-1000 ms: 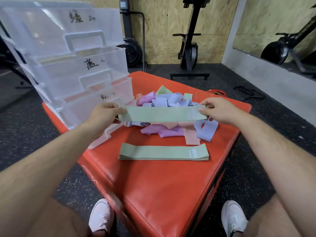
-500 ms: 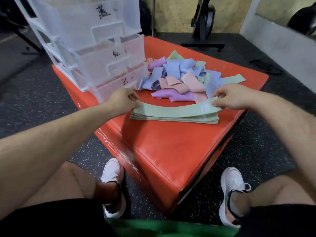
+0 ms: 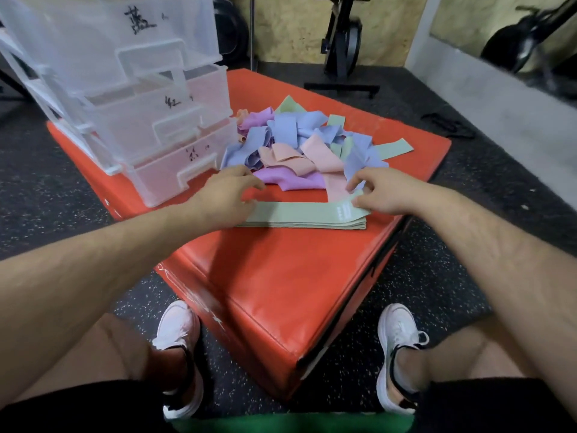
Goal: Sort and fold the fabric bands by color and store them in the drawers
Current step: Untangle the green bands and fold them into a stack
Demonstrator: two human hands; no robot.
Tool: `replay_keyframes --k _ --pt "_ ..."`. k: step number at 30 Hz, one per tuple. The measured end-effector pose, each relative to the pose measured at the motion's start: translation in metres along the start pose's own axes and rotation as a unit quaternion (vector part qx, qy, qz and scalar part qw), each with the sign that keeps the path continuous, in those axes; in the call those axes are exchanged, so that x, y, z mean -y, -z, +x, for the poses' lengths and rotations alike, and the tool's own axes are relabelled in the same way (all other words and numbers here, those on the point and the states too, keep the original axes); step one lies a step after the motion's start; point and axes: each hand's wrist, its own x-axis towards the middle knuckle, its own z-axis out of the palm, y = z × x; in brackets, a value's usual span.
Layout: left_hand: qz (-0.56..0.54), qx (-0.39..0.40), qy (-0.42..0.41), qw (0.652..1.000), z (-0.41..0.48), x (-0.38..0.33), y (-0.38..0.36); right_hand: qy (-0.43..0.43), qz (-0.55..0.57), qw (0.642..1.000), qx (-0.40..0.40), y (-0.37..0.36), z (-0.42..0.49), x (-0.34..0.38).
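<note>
On the padded red gym box point(image 3: 281, 276), my left hand point(image 3: 223, 200) and right hand point(image 3: 379, 192) rest, fingers spread, on stacked flat green fabric bands point(image 3: 299, 215); a careless lift could skew them.

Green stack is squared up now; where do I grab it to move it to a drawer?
Pinch the green stack at both short ends, coming in from left and right. It lies flat and long, so end grips keep the layers aligned. The left hand and right hand already rest there.

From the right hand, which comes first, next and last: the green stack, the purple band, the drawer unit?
1. Green stack: under the right hand, touching it.
2. Purple band: just left of it, in the pile.
3. Drawer unit: far left, beyond the left hand.
</note>
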Motion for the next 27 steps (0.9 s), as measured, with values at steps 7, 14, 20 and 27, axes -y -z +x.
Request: replay_keyframes --k 7,14,20,27 --pt "-0.062 0.097 -0.122 0.986 0.035 -0.068 -0.028 0.01 0.01 1.0 0.005 -0.007 -0.008 -0.006" --pt "-0.054 0.148 -0.091 0.983 0.05 -0.08 -0.035 0.043 -0.013 0.998 0.033 -0.005 -0.016 -0.009" --pt "-0.054 0.161 -0.061 0.984 0.047 -0.072 -0.029 0.085 -0.011 0.996 0.002 -0.012 -0.013 -0.011" --pt "-0.009 0.136 -0.08 0.987 0.048 -0.072 -0.033 0.1 -0.079 0.991 0.034 -0.018 -0.012 -0.01"
